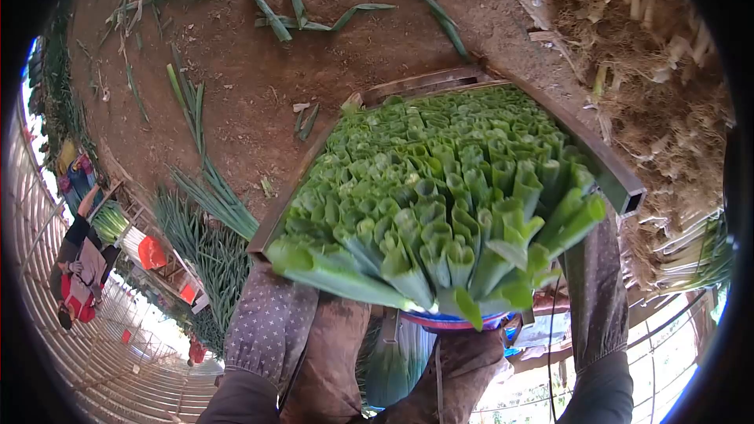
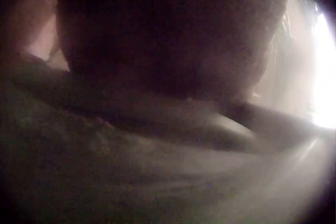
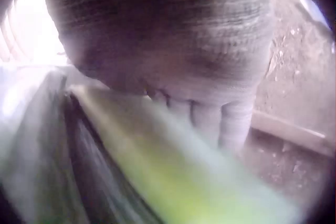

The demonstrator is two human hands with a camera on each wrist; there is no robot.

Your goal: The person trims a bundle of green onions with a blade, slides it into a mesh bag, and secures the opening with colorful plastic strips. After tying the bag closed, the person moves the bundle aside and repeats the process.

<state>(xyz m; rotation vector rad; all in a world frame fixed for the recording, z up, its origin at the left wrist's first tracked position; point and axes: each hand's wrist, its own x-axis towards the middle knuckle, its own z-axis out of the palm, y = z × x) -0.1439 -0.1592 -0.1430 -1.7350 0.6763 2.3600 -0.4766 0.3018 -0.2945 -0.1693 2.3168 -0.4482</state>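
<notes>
A thick mass of green onions (image 1: 440,188), cut leaf ends toward me, fills a metal frame (image 1: 573,129) in the head view. Both hands are hidden behind the onions and frame there; a patterned sleeve (image 1: 271,322) reaches up on the left, another (image 1: 594,290) on the right. In the right wrist view, my gloved right hand (image 3: 184,50) lies against the onion leaves, its fingers (image 3: 210,121) extended downward and their tips covered by a broad leaf (image 3: 178,161). The left wrist view is dark and blurred: my left hand (image 2: 168,29) presses close over pale stalks (image 2: 157,171), its fingers hidden.
Loose green leaves (image 1: 283,16) lie on the dirt floor (image 1: 228,55). A heap of rooted onions (image 1: 652,94) stands at the right, more green onions (image 1: 208,259) at the left. Farther left, a person (image 1: 78,275) is beside another onion bundle (image 1: 122,232).
</notes>
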